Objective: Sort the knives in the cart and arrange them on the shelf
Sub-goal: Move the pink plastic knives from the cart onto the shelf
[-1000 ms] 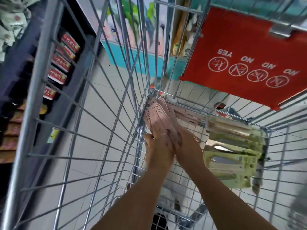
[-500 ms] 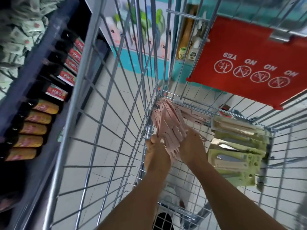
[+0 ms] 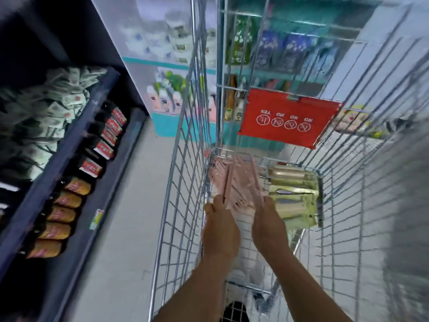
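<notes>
The cart [image 3: 185, 182] is made of thin metal wire, shiny and silver. A flat red flap [image 3: 287, 117] on its far wall looks like smooth plastic, not very shiny. At the far end of the cart floor, the pink knife packs [image 3: 239, 182] look like thin card under clear, glossy plastic. The green knife packs [image 3: 294, 201] beside them shine the same way. The shelf [image 3: 76, 140] is dark and dull. The bottles [image 3: 58, 231] on it are dark and glossy with paper labels. The floor [image 3: 130, 228] is pale and smooth.
</notes>
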`<state>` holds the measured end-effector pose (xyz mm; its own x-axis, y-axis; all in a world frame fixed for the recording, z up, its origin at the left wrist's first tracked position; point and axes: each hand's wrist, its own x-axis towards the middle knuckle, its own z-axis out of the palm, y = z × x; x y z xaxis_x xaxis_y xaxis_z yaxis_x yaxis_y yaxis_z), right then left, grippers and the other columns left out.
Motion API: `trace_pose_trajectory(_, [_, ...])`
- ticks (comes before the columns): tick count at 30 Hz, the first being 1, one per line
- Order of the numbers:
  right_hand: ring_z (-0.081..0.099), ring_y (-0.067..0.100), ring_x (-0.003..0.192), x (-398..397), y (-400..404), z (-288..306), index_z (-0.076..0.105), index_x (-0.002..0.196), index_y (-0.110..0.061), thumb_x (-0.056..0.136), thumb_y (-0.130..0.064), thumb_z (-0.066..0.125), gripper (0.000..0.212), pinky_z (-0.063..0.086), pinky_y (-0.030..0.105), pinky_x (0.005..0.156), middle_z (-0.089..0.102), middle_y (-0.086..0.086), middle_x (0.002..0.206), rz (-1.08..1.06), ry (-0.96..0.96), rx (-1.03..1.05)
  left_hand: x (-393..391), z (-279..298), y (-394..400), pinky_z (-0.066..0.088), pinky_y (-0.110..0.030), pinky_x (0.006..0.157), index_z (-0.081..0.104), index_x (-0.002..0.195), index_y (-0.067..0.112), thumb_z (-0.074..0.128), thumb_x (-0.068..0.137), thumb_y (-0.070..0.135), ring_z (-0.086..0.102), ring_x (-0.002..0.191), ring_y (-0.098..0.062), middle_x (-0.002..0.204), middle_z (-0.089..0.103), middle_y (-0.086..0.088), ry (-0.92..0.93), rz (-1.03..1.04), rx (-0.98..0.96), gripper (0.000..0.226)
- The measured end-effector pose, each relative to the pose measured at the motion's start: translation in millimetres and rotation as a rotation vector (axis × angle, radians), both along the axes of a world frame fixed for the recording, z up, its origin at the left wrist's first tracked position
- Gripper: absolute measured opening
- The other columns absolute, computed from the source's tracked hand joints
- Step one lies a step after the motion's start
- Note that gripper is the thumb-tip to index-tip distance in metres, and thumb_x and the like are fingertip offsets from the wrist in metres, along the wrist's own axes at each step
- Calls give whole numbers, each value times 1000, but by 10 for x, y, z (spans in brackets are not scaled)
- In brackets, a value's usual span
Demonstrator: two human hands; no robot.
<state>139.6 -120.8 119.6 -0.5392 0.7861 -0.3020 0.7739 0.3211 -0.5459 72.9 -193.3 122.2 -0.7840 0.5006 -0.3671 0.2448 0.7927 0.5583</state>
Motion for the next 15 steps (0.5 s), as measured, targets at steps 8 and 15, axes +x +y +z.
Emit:
trace_pose_trajectory(8, [49, 11, 55, 356, -581, 1019, 46, 119, -15, 102, -16, 33, 21, 28, 22, 44, 51, -6, 74, -117, 189, 40, 320, 1067, -538, 37, -24, 67, 33, 138, 15, 32, 101, 18, 57, 100, -23, 128, 40, -7, 101, 24, 189, 37])
trace_pose_trajectory(15, [51, 7, 59, 411, -752, 1830, 41, 106, -22, 103, -20, 35, 7, 29, 23, 46, 52, -8, 72, -121, 342, 64, 357, 1818, -789, 37, -6, 57, 42, 129, 16, 38, 100, 24, 49, 91, -7, 121, 45, -5, 185, 121, 392, 30])
